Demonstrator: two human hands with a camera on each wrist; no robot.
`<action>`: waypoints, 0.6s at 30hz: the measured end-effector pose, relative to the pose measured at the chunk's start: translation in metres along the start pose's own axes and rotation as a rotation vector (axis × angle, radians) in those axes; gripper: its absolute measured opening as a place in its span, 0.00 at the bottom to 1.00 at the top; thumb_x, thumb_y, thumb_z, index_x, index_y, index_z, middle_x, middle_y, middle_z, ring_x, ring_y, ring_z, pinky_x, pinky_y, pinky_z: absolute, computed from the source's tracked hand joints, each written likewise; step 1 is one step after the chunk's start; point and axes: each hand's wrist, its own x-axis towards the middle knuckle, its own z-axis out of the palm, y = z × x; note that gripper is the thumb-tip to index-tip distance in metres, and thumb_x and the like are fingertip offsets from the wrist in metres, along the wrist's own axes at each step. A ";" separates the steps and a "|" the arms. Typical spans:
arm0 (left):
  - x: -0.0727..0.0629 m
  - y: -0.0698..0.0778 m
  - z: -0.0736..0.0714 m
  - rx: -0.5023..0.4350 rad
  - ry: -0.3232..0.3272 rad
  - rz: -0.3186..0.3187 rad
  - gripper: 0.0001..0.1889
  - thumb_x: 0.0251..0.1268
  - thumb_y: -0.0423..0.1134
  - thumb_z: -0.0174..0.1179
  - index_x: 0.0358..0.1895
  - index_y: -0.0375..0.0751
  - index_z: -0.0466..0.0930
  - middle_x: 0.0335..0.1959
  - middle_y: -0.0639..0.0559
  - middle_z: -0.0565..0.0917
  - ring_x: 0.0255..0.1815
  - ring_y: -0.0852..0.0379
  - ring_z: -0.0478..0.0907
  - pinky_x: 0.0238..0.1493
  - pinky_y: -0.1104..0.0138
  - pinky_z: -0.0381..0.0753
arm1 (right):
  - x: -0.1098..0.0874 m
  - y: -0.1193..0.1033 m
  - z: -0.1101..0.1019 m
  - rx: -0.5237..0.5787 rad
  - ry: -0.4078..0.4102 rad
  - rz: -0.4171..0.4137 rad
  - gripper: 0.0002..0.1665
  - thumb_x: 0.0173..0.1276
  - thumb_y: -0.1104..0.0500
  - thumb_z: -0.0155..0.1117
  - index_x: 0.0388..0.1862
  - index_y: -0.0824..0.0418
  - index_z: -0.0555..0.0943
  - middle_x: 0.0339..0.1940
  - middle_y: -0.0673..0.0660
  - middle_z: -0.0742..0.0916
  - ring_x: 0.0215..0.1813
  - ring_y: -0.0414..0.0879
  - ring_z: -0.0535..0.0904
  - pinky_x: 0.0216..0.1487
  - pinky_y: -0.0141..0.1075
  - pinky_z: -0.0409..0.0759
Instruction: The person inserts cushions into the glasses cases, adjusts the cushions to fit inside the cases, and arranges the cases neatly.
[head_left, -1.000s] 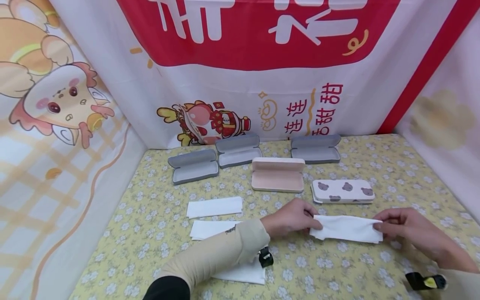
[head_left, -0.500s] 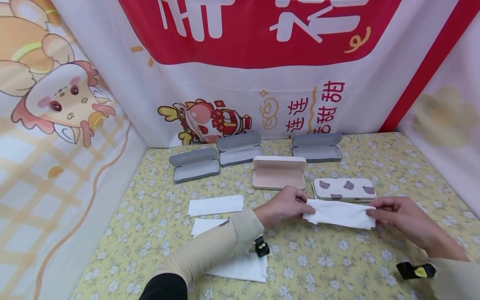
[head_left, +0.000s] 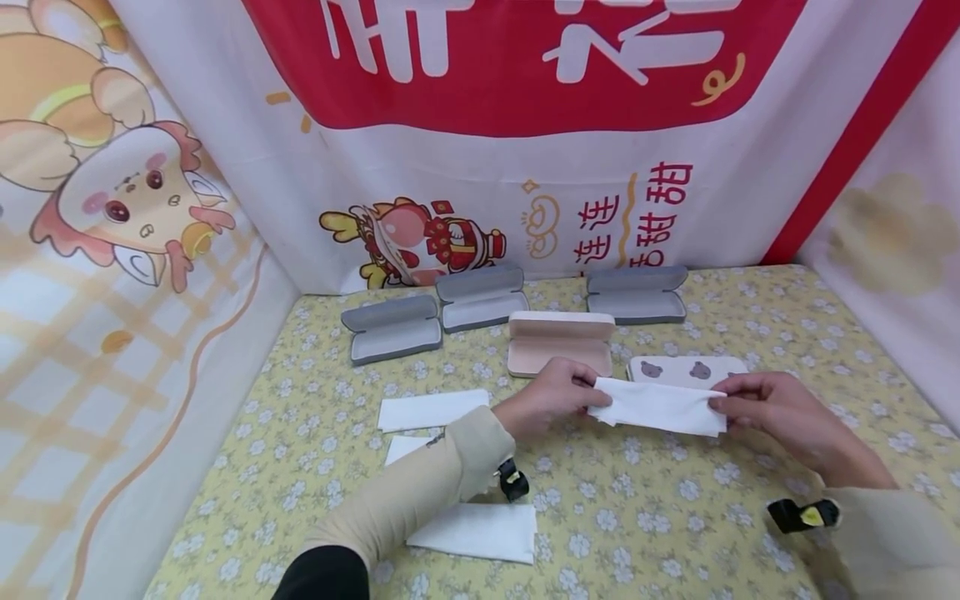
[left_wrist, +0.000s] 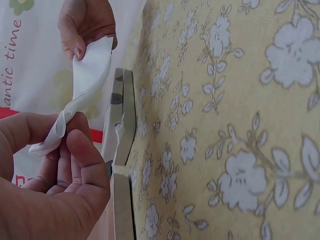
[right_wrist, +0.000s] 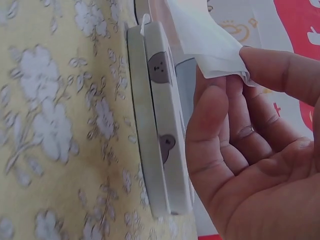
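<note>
A folded white cloth (head_left: 656,406) is stretched between both hands above the table. My left hand (head_left: 551,398) pinches its left end between thumb and fingers; in the left wrist view that end is bunched and twisted. The right hand (head_left: 783,425) pinches the opposite end, its thumb on the near face. Just behind the cloth lies a closed white case with bear heads (head_left: 678,368), partly hidden by it; a bit of white sticks out of its seam in the right wrist view. To the left of it stands an open pink case (head_left: 561,354) with a bare inside.
Three open grey cases stand along the back: one left (head_left: 395,333), one beside it (head_left: 483,304), one right (head_left: 636,302). Folded white cloths lie at left: far (head_left: 431,408), middle (head_left: 408,447), near (head_left: 480,533). A printed curtain (head_left: 420,167) hangs behind the flowered table (head_left: 637,533).
Both hands have carried the stretched cloth left and away from the body, raising it in the head view. It now overlaps the bear case and is closer to the pink case.
</note>
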 end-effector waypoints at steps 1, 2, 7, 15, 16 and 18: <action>0.000 0.000 -0.002 0.004 0.002 0.007 0.07 0.65 0.28 0.67 0.28 0.34 0.82 0.25 0.47 0.81 0.28 0.48 0.76 0.46 0.41 0.80 | 0.002 -0.001 0.001 -0.001 0.000 -0.001 0.26 0.71 0.55 0.70 0.56 0.75 0.79 0.45 0.61 0.86 0.39 0.47 0.84 0.41 0.44 0.86; 0.000 0.001 -0.004 0.006 0.008 0.011 0.05 0.65 0.28 0.67 0.30 0.34 0.84 0.27 0.47 0.82 0.28 0.50 0.77 0.46 0.42 0.81 | 0.004 -0.003 0.001 -0.006 -0.001 -0.002 0.26 0.71 0.55 0.70 0.56 0.75 0.79 0.44 0.59 0.86 0.39 0.47 0.84 0.41 0.44 0.86; 0.002 0.001 -0.013 0.027 0.068 -0.009 0.01 0.63 0.30 0.68 0.35 0.35 0.87 0.32 0.48 0.85 0.27 0.55 0.77 0.42 0.46 0.82 | 0.013 -0.010 0.006 -0.012 -0.010 -0.008 0.26 0.71 0.53 0.69 0.56 0.73 0.79 0.47 0.59 0.85 0.39 0.46 0.83 0.42 0.44 0.85; 0.003 0.001 -0.022 0.042 0.134 -0.051 0.03 0.63 0.32 0.70 0.34 0.36 0.85 0.32 0.49 0.84 0.28 0.54 0.77 0.42 0.49 0.83 | 0.026 -0.019 0.013 -0.003 -0.014 -0.036 0.25 0.71 0.54 0.69 0.54 0.74 0.79 0.44 0.59 0.85 0.39 0.46 0.82 0.43 0.44 0.85; 0.003 0.001 -0.023 0.044 0.139 -0.051 0.04 0.63 0.32 0.69 0.32 0.36 0.84 0.30 0.49 0.84 0.27 0.54 0.77 0.43 0.48 0.83 | 0.027 -0.020 0.014 -0.001 -0.012 -0.039 0.25 0.71 0.54 0.69 0.54 0.75 0.79 0.45 0.60 0.85 0.39 0.46 0.82 0.43 0.45 0.85; 0.003 0.002 -0.027 0.043 0.145 -0.040 0.08 0.64 0.32 0.69 0.28 0.37 0.82 0.27 0.49 0.82 0.26 0.54 0.75 0.44 0.47 0.82 | 0.030 -0.023 0.015 0.004 -0.007 -0.038 0.25 0.71 0.54 0.69 0.54 0.75 0.79 0.46 0.60 0.85 0.40 0.46 0.83 0.43 0.44 0.85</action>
